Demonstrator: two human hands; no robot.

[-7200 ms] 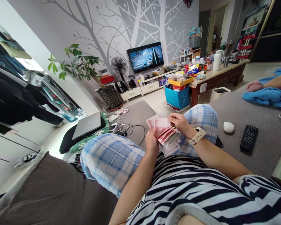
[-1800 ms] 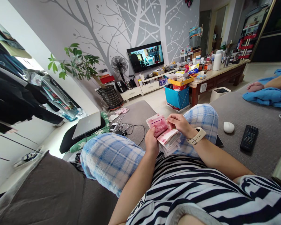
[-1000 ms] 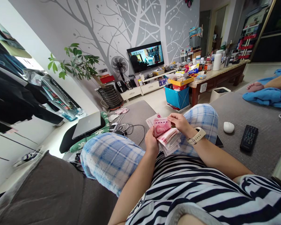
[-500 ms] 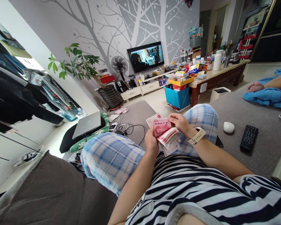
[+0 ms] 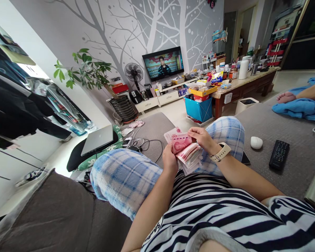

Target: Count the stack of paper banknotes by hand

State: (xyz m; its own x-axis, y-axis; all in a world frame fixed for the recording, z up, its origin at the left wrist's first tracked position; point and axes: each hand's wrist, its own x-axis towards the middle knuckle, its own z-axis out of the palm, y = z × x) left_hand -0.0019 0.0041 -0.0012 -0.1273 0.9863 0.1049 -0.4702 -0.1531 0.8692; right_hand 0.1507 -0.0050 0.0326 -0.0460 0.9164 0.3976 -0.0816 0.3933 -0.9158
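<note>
A thick, folded stack of pink banknotes (image 5: 190, 155) is in my left hand (image 5: 170, 158), its fingers wrapped round the left side. One note (image 5: 180, 142) stands up from the stack with its printed face showing. My right hand (image 5: 201, 135), with a pale watch on the wrist, pinches the upper right corner of that note. Both hands are above my lap, between knees in blue-and-white plaid trousers (image 5: 126, 175). The lower part of the stack fans out towards my striped shirt.
On the grey sofa (image 5: 262, 182) to the right are a white mouse (image 5: 256, 142), a black remote (image 5: 279, 154) and another person's foot (image 5: 286, 97). Cables (image 5: 149, 141) and a laptop (image 5: 98, 140) lie left. Ahead stand a blue bin (image 5: 198, 109) and a cluttered table (image 5: 237, 84).
The television picture has switched to a person in dark clothes. Both hands and the notes look almost unchanged.
</note>
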